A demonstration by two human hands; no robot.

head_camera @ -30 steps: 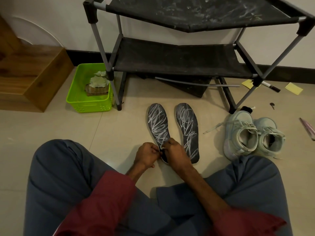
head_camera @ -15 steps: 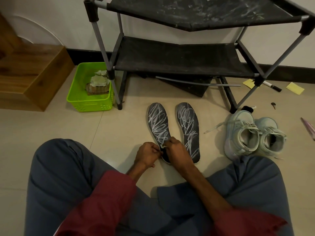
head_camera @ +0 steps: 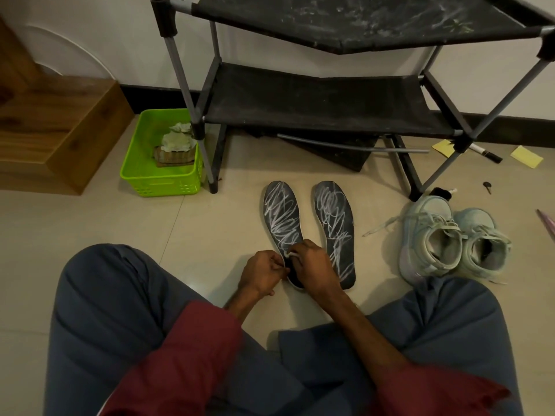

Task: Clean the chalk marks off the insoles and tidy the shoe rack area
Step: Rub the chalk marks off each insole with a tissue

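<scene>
The shoe rack (head_camera: pixel 315 103) is standing against the wall. The left insole (head_camera: pixel 282 214) and right insole (head_camera: pixel 335 223) are lying flat on the floor just in front of it, side by side, both carrying chalk scribbles. Judged light, thin and floppy, they are best pinned at the heel while wiping. The right hand (head_camera: pixel 312 265) is covering the left insole's heel, fingers curled, pinching a small white scrap (head_camera: pixel 290 253). The left hand (head_camera: pixel 261 274) is curling tight beside that heel; its contents cannot be told.

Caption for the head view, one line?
Left hand and right hand pinch a white scrap over a chalk-scribbled insole, shoe rack behind.
</scene>
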